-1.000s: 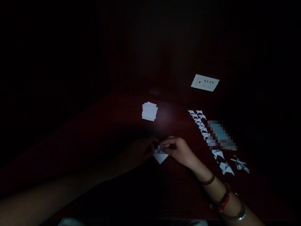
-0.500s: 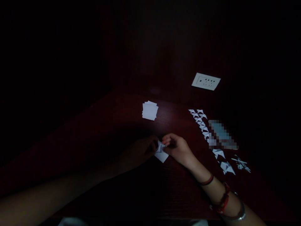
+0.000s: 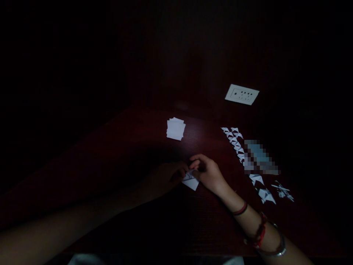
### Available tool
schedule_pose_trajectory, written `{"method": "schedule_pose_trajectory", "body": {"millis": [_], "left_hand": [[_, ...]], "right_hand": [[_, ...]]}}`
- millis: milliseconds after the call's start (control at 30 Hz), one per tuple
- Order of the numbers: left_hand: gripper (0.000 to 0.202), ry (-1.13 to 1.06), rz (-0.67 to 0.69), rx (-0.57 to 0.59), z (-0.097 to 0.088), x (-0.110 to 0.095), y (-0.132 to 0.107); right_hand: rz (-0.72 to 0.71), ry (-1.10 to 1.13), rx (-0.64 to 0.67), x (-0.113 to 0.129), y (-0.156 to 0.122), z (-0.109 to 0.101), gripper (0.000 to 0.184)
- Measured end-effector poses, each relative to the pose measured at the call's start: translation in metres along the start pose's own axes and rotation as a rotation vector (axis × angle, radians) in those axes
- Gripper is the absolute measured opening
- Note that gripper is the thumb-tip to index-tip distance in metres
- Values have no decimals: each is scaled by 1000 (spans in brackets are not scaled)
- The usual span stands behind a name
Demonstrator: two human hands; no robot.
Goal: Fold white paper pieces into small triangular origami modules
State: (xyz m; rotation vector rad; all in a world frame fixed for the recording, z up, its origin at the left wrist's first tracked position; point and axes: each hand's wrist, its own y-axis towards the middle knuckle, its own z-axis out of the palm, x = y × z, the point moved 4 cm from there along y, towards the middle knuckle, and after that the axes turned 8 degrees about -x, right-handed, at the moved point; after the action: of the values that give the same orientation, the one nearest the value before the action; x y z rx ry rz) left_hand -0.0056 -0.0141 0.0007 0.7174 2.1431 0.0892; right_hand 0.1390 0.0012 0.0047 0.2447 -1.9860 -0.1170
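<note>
A small sheet of white paper (image 3: 192, 183), partly folded, lies between my two hands over the dark red table. My left hand (image 3: 174, 174), deep in shadow, pinches its left edge with bent fingers. From the right, my right hand (image 3: 208, 173) grips the upper right part, thumb on the paper and fingers curled behind it. The fingertips hide the paper's top edge. Farther back lies a stack of square white paper sheets (image 3: 175, 129). Several folded white paper pieces (image 3: 236, 145) run in a line to the right, with a larger folded piece (image 3: 266, 196) at the near end.
A heap of thin white paper scraps (image 3: 283, 191) lies at the far right. Next to the folded pieces is a blurred-out bluish object (image 3: 260, 156). A white wall socket (image 3: 242, 94) sits above the table (image 3: 124, 136). The surroundings are very dark.
The paper between my hands has turned slightly, and its upper part now lies flatter under my fingers. My left fingers have shifted a little to the right along its top.
</note>
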Motion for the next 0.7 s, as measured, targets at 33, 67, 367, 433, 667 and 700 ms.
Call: {"method": "schedule_pose_trajectory", "body": {"millis": [33,67,367,433,667,700], "left_hand": [[17,-10,3,0,0,-1,0],[18,-25,0,0,-1,-2,0],[25,-145,-169,8,-4,-3,1],[25,-160,-207,9,-4,-2,0],[24,-179,-266,-44,0,5,-2],[24,-203,-294,-52,0,7,-2]], "right_hand": [[-12,3,2,0,0,1,36],[-25,5,5,-1,0,1,36],[61,189,96,-2,-1,3,41],[141,272,133,-4,-1,4,43],[37,210,93,-4,-2,5,30],[-5,192,79,-1,-2,5,26]]}}
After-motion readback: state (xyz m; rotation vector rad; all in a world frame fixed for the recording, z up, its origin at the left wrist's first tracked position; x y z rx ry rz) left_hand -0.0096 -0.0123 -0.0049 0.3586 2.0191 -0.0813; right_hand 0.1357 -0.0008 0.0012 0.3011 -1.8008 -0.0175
